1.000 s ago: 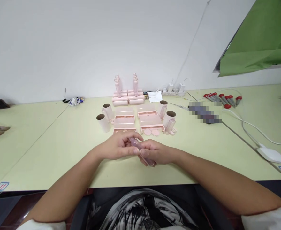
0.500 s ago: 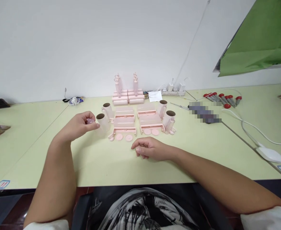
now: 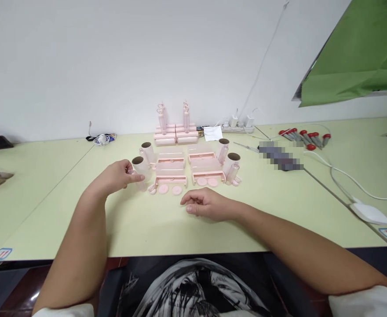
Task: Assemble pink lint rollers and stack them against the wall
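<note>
My left hand (image 3: pixel 122 176) is closed around a small clear pink bottle (image 3: pixel 142 185) at the left of the parts, its thumb and fingers hiding the upper portion. Just behind it stands a white roll (image 3: pixel 142 169) with a brown core. Nearer the middle, my right hand (image 3: pixel 206 204) rests on the table with loosely curled fingers, apart and holding nothing. Beyond it lie pink round discs (image 3: pixel 163 189) and long pink open cases (image 3: pixel 171 180) with translucent covers. Another white roll (image 3: pixel 231 165) and a clear pink bottle (image 3: pixel 232 173) stand at the right.
Assembled pink pieces (image 3: pixel 176 134) stand by the wall, near a power strip (image 3: pixel 238 129). Red-handled tools (image 3: pixel 312 137), a blurred-out object (image 3: pixel 281 155) and a white charger with cable (image 3: pixel 371 212) lie right. A coiled white cable (image 3: pixel 101 140) lies back left.
My left hand has moved right and slightly down, beside the front-left roll. My right hand has stayed put. Another person's hand has left the right edge, where a red-handled tool now shows.
</note>
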Demonstrator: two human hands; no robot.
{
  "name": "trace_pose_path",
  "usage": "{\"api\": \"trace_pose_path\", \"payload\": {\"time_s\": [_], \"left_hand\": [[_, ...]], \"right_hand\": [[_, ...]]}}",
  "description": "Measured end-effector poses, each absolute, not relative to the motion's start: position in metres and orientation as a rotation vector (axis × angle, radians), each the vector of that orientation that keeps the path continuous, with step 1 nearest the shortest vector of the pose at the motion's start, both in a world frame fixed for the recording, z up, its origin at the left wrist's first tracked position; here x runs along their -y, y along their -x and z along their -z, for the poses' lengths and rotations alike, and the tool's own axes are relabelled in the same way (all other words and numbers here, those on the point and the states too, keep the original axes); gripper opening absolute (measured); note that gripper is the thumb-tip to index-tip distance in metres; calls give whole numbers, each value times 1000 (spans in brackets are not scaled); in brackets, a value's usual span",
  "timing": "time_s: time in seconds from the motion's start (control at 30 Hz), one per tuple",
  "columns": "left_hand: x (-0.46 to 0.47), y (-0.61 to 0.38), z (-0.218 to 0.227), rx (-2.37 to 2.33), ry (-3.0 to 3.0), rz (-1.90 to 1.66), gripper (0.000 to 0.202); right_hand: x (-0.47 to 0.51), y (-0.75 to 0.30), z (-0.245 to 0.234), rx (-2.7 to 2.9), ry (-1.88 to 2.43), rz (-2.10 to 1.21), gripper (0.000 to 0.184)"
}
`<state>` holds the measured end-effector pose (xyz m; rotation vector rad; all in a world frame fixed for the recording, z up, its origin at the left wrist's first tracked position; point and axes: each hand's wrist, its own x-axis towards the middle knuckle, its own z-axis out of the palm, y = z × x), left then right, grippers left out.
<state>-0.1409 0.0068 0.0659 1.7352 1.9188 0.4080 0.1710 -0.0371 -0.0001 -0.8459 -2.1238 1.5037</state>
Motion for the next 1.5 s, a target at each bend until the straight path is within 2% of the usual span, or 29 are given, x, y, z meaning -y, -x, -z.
{"api": "trace_pose_path", "payload": {"time_s": [0.5, 0.77, 1.37, 1.5], "left_hand": [[-9, 139, -62, -1950, -1702, -241, 50], [0, 137, -74, -1797, -1737, 62, 43], [-6, 144, -63, -1527, -1805, -149, 38], [-9, 148, -59, -1609, -1865, -180, 27]], "right_hand": [[40, -171, -4, 2250, 887, -1337, 29], [39, -171, -4, 2273, 902, -1324, 29], [39, -170, -4, 2289, 926, -1321, 28], [39, -171, -5, 2297, 931, -1317, 27]]}}
